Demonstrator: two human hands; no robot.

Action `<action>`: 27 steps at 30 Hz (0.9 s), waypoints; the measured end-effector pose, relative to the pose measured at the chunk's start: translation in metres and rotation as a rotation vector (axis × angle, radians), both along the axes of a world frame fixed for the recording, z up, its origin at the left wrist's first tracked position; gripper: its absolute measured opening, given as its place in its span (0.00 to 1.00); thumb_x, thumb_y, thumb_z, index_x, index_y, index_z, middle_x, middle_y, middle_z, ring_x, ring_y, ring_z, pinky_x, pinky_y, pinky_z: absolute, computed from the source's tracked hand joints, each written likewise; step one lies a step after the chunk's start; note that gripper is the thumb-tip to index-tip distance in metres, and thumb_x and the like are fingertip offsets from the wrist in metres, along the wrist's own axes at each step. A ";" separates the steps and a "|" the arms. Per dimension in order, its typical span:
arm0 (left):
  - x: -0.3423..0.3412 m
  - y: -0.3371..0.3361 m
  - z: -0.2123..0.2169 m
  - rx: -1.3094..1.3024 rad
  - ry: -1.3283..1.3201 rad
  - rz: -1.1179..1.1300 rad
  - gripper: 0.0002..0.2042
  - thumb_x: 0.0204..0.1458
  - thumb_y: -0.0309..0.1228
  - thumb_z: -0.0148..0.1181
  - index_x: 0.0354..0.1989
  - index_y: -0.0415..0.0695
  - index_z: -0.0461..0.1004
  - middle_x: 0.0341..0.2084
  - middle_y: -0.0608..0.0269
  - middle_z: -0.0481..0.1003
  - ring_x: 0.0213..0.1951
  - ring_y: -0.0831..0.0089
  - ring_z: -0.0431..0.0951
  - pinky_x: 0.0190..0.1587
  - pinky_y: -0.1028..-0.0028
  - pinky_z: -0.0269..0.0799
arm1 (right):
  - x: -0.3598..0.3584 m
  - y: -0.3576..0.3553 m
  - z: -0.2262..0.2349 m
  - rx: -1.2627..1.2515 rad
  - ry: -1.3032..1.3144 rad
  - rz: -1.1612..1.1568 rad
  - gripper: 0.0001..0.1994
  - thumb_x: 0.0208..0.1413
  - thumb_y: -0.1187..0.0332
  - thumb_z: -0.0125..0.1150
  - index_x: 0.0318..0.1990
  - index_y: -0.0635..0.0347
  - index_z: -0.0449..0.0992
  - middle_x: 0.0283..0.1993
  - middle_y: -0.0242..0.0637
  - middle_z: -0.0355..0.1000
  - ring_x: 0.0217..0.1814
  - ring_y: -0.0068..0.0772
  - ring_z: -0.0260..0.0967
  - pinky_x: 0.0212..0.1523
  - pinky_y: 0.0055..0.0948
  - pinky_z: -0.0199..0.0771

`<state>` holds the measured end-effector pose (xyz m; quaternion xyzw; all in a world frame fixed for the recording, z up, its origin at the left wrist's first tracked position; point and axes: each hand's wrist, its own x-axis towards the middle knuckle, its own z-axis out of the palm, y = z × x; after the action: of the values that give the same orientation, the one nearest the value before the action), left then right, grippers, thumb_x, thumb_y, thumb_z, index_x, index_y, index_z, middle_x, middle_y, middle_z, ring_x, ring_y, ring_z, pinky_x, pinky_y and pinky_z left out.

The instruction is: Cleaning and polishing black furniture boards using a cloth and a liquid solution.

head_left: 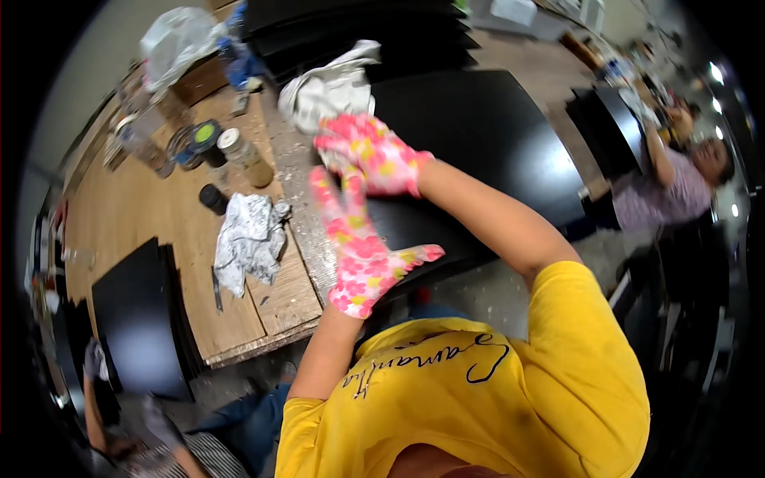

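Both my hands wear thin white gloves with pink and yellow flowers. My left hand (360, 255) is open at the near left edge of a glossy black panel (478, 119), with its thumb spread and its fingers stretched out. Just beyond its fingertips, my right hand (373, 155) lies over the panel's left part with its fingers bent. A bit of something greyish shows under those fingers, too little to name. Touching or right behind that hand is a crumpled white cloth (331, 89). The panel rests on the worktable, partly hidden by my right forearm.
On the wooden tabletop (179, 275) at left stand several jars, including a green-lidded jar (207, 139), beside a crumpled stained rag (251, 239). More black panels (358, 32) are stacked behind. Co-workers are at lower left and at right (669, 187), near other panels.
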<state>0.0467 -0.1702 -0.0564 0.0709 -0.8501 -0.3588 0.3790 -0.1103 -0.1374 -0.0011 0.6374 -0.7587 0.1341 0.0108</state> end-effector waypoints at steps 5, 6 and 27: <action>0.029 0.015 0.000 -0.074 0.020 -0.037 0.62 0.27 0.69 0.71 0.71 0.50 0.49 0.69 0.30 0.42 0.69 0.29 0.44 0.67 0.36 0.42 | 0.082 0.116 -0.028 -0.075 0.020 -0.047 0.26 0.53 0.59 0.56 0.60 0.59 0.71 0.70 0.48 0.59 0.73 0.51 0.53 0.70 0.54 0.49; 0.034 0.020 0.000 -0.111 0.061 -0.069 0.61 0.29 0.69 0.70 0.71 0.50 0.50 0.69 0.32 0.42 0.69 0.30 0.44 0.67 0.35 0.41 | 0.094 0.123 -0.035 -0.102 -0.083 -0.041 0.27 0.51 0.60 0.57 0.59 0.60 0.72 0.69 0.48 0.60 0.72 0.51 0.53 0.70 0.54 0.49; 0.058 0.041 -0.007 -0.564 -0.265 0.092 0.46 0.29 0.36 0.79 0.64 0.48 0.66 0.66 0.49 0.60 0.67 0.45 0.58 0.68 0.47 0.52 | -0.195 0.470 -0.121 -0.887 -0.670 -0.891 0.20 0.65 0.57 0.53 0.57 0.63 0.74 0.52 0.38 0.76 0.54 0.30 0.71 0.57 0.29 0.69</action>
<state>0.1047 -0.1290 -0.0630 0.0473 -0.9539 -0.0791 0.2856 -0.3051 0.3324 -0.1222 0.1267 -0.7834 0.6018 0.0895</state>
